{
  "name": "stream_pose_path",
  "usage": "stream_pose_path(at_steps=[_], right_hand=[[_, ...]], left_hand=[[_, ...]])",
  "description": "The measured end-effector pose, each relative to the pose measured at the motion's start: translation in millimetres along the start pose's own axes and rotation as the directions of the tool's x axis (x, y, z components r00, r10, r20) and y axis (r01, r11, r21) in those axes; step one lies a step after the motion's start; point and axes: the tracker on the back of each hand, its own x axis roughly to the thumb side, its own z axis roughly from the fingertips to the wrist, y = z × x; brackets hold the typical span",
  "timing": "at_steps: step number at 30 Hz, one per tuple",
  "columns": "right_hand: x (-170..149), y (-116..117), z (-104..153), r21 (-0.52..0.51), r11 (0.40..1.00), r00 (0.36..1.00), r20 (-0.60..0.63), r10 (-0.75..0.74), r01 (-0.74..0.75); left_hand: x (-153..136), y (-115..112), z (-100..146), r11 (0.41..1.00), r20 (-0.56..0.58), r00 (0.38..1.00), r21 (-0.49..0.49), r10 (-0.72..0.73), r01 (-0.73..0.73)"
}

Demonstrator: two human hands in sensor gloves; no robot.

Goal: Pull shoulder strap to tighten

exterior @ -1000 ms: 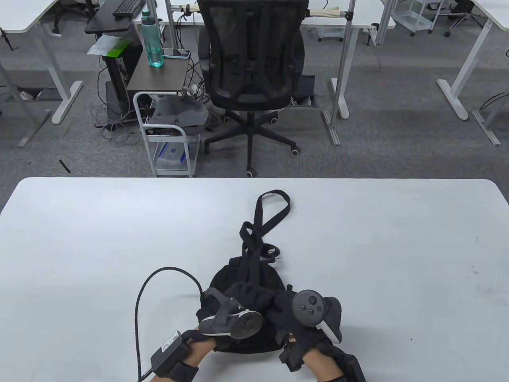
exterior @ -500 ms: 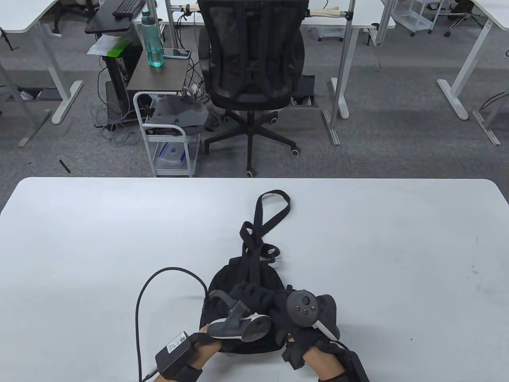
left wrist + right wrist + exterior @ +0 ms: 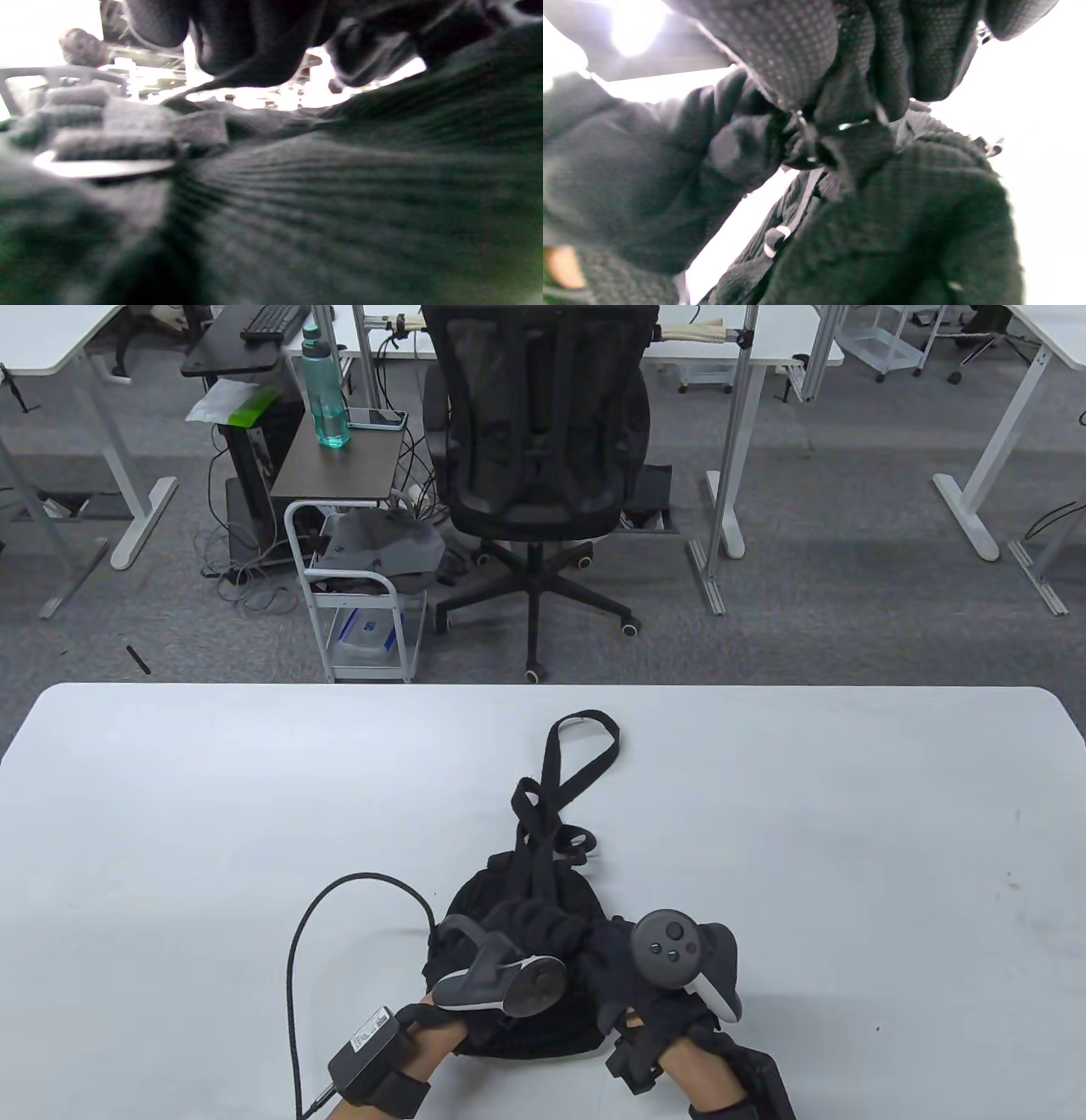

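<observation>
A small black bag [image 3: 509,891] lies on the white table [image 3: 212,814] near the front edge. Its black shoulder strap [image 3: 564,780] runs away from me in twisted loops. My left hand [image 3: 526,925] and right hand [image 3: 607,946] meet on top of the bag where the strap joins it. In the right wrist view my right fingers [image 3: 882,55] pinch strap fabric at a small metal buckle [image 3: 848,125], and my left hand [image 3: 725,140] grips bunched fabric beside it. In the left wrist view my curled fingers [image 3: 237,38] hang over ribbed bag fabric [image 3: 339,190].
A black cable [image 3: 293,950] loops from my left wrist across the table to the bag's left. Beyond the table's far edge stand an office chair [image 3: 539,432] and a white wire cart [image 3: 356,585] on the floor.
My right hand has shifted slightly to the right and away from me. My left hand has tilted a little. The bag and strap loops lie about as before.
</observation>
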Motion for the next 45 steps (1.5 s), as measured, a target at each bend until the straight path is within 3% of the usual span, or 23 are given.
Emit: stream_pose_path(at_steps=[3, 7, 11, 13, 16, 21, 29, 45], right_hand=[[-3.0, -2.5, 0.4, -0.006, 0.997, 0.997, -0.006, -0.078, 0.078], [-6.3, -0.7, 0.8, -0.009, 0.997, 0.997, 0.013, -0.073, 0.074], [-7.8, 3.4, 3.3, -0.048, 0.980, 0.981, 0.018, -0.194, 0.195], [-5.9, 2.6, 6.2, -0.090, 0.980, 0.984, 0.026, -0.175, 0.177], [-2.7, 2.3, 6.3, -0.099, 0.989, 0.994, 0.029, -0.108, 0.110], [-4.1, 1.6, 2.6, -0.043, 0.992, 0.993, 0.015, -0.118, 0.119], [-10.2, -9.4, 1.0, 0.011, 0.992, 0.991, -0.039, -0.128, 0.129], [-5.3, 1.3, 3.3, -0.048, 0.984, 0.984, 0.028, -0.173, 0.174]], left_hand=[[-6.8, -0.3, 1.1, 0.997, 0.011, 0.997, 0.009, 0.076, -0.076], [-1.4, 3.9, 6.5, 0.997, 0.009, 1.000, 0.066, 0.024, -0.024], [11.6, 11.4, 11.9, 0.981, 0.037, 0.999, 0.191, 0.006, -0.013], [18.0, 12.0, 12.6, 0.967, 0.041, 0.999, 0.253, -0.004, -0.006], [21.9, 9.7, 12.6, 0.967, 0.053, 0.998, 0.252, -0.035, 0.021], [22.2, 5.8, 10.5, 0.972, 0.060, 0.997, 0.233, -0.059, 0.043], [1.8, -1.6, 3.7, 0.984, 0.013, 1.000, 0.178, 0.010, -0.013], [16.5, 4.6, 11.2, 0.960, 0.078, 0.997, 0.282, -0.025, 0.002]])
